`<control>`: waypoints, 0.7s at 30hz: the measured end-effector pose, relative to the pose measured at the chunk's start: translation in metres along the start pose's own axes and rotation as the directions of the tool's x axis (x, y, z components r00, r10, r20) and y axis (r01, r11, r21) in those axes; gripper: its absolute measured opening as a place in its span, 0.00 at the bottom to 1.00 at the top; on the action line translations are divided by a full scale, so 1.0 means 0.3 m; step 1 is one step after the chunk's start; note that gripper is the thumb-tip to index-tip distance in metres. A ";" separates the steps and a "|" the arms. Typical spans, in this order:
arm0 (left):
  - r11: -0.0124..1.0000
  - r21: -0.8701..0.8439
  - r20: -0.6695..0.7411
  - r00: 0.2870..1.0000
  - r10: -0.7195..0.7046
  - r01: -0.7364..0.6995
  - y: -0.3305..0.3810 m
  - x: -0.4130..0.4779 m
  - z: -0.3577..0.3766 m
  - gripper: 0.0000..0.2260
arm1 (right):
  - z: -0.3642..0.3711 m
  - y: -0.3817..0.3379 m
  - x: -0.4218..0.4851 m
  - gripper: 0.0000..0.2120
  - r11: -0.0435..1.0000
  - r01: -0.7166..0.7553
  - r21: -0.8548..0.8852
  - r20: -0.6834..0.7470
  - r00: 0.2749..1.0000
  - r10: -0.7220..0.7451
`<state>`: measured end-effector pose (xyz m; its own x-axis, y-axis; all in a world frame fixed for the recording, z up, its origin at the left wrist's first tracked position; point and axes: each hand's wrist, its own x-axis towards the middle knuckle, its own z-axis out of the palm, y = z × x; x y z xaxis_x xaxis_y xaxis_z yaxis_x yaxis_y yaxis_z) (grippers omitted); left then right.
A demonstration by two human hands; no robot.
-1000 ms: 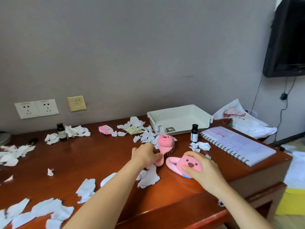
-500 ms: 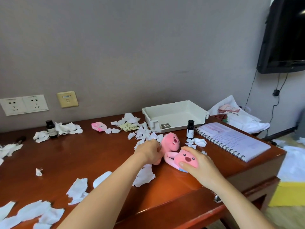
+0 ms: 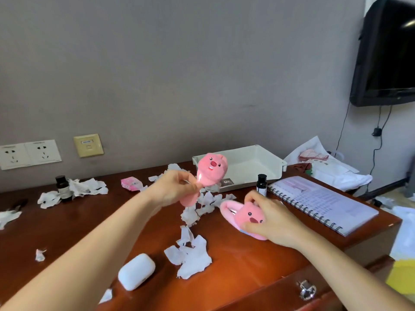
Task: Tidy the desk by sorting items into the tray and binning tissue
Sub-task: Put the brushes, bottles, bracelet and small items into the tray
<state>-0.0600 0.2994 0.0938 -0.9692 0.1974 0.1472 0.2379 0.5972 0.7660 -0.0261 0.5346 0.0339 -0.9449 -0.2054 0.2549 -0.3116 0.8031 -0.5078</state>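
Tissue-strewn wooden desk [image 3: 235, 263], grey wall [image 3: 179, 75]

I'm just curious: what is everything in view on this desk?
desk: one, red-brown
tray: one, white, back of desk by wall
tissue scraps: many, white, scattered over desk
plush brush: one, pink, held up in left hand
plush toy: one, pink, in right hand
notebook: one, white, desk's right side
bottles: two, dark, one far left, one beside notebook
case: one, white, front edge
left hand: grips brush handle
right hand: grips plush toy
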 end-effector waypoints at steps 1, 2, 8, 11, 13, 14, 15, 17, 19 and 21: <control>1.000 0.000 -0.017 1.000 0.006 -0.006 0.009 0.016 -0.022 0.07 | -0.011 -0.009 0.019 0.15 0.998 0.011 0.066 -0.043 0.999 -0.008; 1.000 -0.009 -0.037 0.999 0.008 -0.009 0.018 0.034 -0.040 0.07 | -0.026 -0.016 0.041 0.16 0.993 0.018 0.115 -0.086 0.996 -0.008; 0.999 0.032 -0.151 0.988 -0.012 0.017 0.037 0.223 -0.085 0.08 | -0.154 -0.027 0.244 0.17 0.990 0.036 0.133 -0.286 0.958 0.003; 0.995 0.094 -0.154 0.988 -0.024 0.039 0.028 0.342 -0.069 0.08 | -0.197 -0.008 0.374 0.17 0.994 0.017 0.106 -0.311 0.950 0.017; 0.987 0.151 -0.146 0.989 -0.033 0.055 0.018 0.428 -0.048 0.06 | -0.208 0.010 0.458 0.17 0.993 -0.021 0.118 -0.307 0.950 0.057; 0.977 0.200 -0.145 0.989 -0.037 0.066 0.009 0.476 -0.035 0.06 | -0.206 0.020 0.497 0.17 0.990 -0.044 0.132 -0.307 0.948 0.083; 0.962 0.259 -0.149 0.988 -0.046 0.084 -0.001 0.521 -0.020 0.06 | -0.199 0.032 0.536 0.16 0.988 -0.067 0.141 -0.304 0.947 0.107; 0.935 0.332 -0.163 0.984 -0.077 0.128 -0.018 0.601 0.011 0.07 | -0.181 0.053 0.604 0.15 0.986 -0.108 0.129 -0.282 0.949 0.141; 0.929 0.339 -0.155 0.983 -0.103 0.150 -0.035 0.677 0.046 0.08 | -0.167 0.076 0.668 0.14 0.985 -0.148 0.088 -0.250 0.954 0.166; 0.922 0.354 -0.127 0.985 -0.117 0.155 -0.051 0.736 0.081 0.10 | -0.161 0.093 0.720 0.15 0.984 -0.177 0.026 -0.213 0.961 0.178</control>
<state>-0.2762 0.3527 0.0993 -0.9905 0.0264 0.1349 0.0920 0.8565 0.5079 -0.2342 0.5397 0.1144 -0.9418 0.0653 0.3297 -0.1419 0.8119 -0.5662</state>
